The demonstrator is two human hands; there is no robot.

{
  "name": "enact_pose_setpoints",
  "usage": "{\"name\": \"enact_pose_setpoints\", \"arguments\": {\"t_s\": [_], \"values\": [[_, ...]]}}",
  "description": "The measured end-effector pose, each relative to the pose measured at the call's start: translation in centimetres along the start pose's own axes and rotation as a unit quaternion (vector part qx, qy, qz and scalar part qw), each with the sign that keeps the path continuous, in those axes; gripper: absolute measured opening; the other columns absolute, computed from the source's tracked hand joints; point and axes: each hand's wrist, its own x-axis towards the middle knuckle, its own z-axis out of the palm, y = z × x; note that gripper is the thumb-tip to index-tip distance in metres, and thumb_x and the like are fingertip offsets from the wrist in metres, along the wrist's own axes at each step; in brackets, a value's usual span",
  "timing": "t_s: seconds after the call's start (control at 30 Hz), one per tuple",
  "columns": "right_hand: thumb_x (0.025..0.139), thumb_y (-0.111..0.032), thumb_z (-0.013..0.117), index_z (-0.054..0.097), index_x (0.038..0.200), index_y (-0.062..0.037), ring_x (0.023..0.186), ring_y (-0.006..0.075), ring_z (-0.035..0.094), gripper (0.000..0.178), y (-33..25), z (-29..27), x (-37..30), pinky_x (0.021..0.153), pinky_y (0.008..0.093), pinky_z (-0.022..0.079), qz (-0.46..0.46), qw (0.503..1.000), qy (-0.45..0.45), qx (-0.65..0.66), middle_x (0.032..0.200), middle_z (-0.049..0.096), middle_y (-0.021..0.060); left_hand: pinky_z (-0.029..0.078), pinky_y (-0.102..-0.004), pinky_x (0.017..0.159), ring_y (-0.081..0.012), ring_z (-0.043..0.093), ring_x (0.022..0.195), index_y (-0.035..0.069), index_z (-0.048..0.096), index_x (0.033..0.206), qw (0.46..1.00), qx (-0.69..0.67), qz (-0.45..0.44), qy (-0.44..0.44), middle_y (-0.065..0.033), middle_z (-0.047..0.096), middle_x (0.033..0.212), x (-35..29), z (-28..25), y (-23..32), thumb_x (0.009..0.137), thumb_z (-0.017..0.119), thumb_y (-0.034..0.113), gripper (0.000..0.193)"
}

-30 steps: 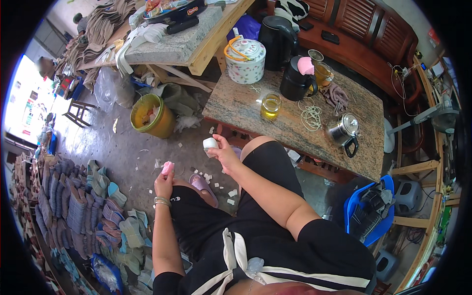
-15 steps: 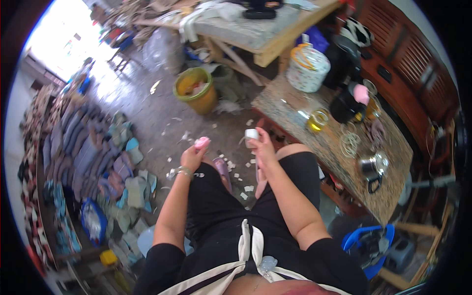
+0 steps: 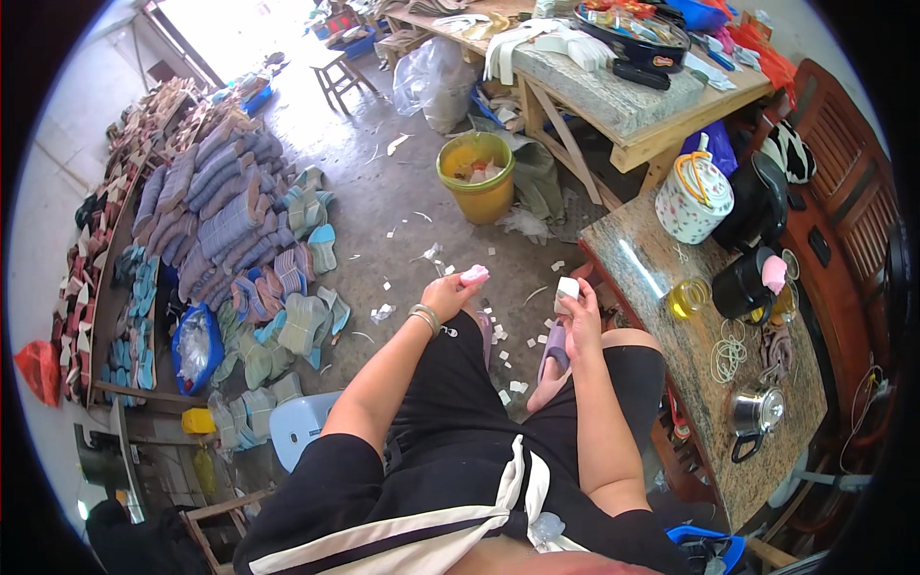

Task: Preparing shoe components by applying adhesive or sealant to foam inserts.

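My left hand [image 3: 444,295] is closed, its fingertips pinching a small crumpled pink piece [image 3: 473,275] that looks soft. It is held out above the floor, past my left knee. To the right, my right hand [image 3: 581,321] grips a small white block-shaped thing [image 3: 567,287] between thumb and fingers; its kind is too small to make out. The two hands are apart, at about the same height. Small white square scraps [image 3: 504,397] lie scattered on the floor below them, around my slippers [image 3: 550,353].
A stone-topped table [image 3: 632,251] at right bears a floral teapot [image 3: 694,198], a glass of yellow liquid [image 3: 688,298] and a metal pot [image 3: 757,410]. A yellow bucket [image 3: 476,196] stands ahead. Stacked grey-blue textile pieces [image 3: 225,216] fill the left, near a light-blue stool [image 3: 299,429].
The whole view has swung, so the surroundings and both hands sit farther right in the picture. Each hand keeps hold of the same thing.
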Motion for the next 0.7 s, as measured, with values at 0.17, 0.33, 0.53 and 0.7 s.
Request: {"name": "enact_pose_setpoints", "arguments": {"t_s": [0.17, 0.33, 0.53, 0.7], "values": [[0.078, -0.001, 0.061, 0.036, 0.128, -0.0069, 0.096, 0.0161, 0.054, 0.057, -0.1, -0.1, 0.0, 0.077, 0.0294, 0.045, 0.003, 1.000, -0.009, 0.012, 0.108, 0.054, 0.0071, 0.048, -0.0380, 0.077, -0.0303, 0.062, 0.088, 0.012, 0.066, 0.098, 1.000, 0.008, -0.003, -0.005, -0.0128, 0.066, 0.090, 0.0, 0.0, 0.2, 0.078, 0.061, 0.044, 0.038], [0.078, -0.001, 0.061, 0.036, 0.128, -0.0068, 0.095, 0.0159, 0.054, 0.056, 0.0, -0.1, 0.0, 0.078, 0.0296, 0.045, 0.004, 1.000, -0.001, 0.001, 0.108, 0.054, 0.0070, 0.048, -0.0380, 0.078, -0.0309, 0.062, 0.089, 0.009, 0.066, 0.095, 1.000, -0.006, -0.009, -0.001, -0.0136, 0.066, 0.090, 0.1, 0.2, -0.2, 0.078, 0.061, 0.044, 0.039], [0.078, -0.001, 0.061, 0.036, 0.127, -0.0067, 0.093, 0.0147, 0.054, 0.055, 0.0, -0.1, -0.1, 0.076, 0.0279, 0.044, 0.003, 1.000, -0.002, -0.004, 0.107, 0.054, 0.0064, 0.048, -0.0386, 0.078, -0.0311, 0.062, 0.089, 0.010, 0.066, 0.095, 1.000, 0.004, -0.001, -0.003, -0.0133, 0.066, 0.090, 0.2, 0.5, -0.8, 0.078, 0.061, 0.044, 0.038], [0.078, -0.001, 0.061, 0.036, 0.127, -0.0063, 0.091, 0.0138, 0.054, 0.055, 0.2, -0.1, 0.1, 0.072, 0.0266, 0.044, 0.002, 1.000, -0.004, 0.000, 0.106, 0.054, 0.0061, 0.048, -0.0380, 0.076, -0.0320, 0.062, 0.086, 0.008, 0.066, 0.093, 1.000, 0.010, 0.016, 0.012, -0.0162, 0.066, 0.087, 0.3, 0.4, -0.7, 0.079, 0.060, 0.045, 0.041]]}}
